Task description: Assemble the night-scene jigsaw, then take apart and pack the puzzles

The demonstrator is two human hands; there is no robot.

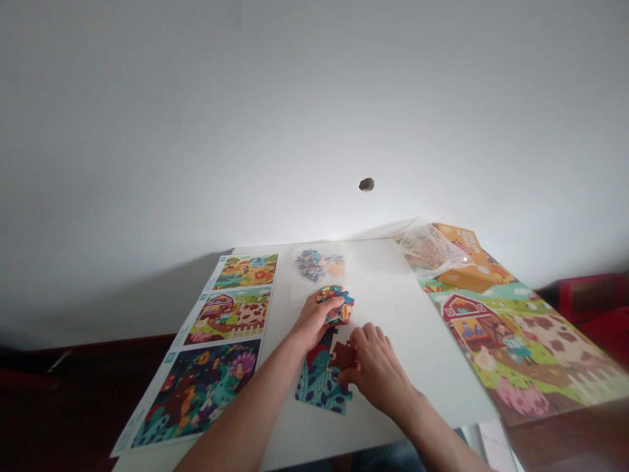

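A bunch of colourful puzzle pieces (346, 309) is held in my left hand (314, 321), the thumb lying across the top. Closer to me, a few joined jigsaw pieces (319, 387) with teal leaves lie on the white table. At their upper right, my right hand (376, 364) has its fingers closed on a brown puzzle piece (344, 356). That piece touches or overlaps the joined part; I cannot tell whether it is locked in. Part of the joined section is hidden by my left wrist.
On the left lies a sheet with three printed pictures (228, 318). A clear bag of puzzle pieces (319, 264) is at the back. To the right are a finished farm puzzle (535, 347), an orange box (469, 278) and a crumpled plastic bag (427, 249). A wall (295, 131) stands behind.
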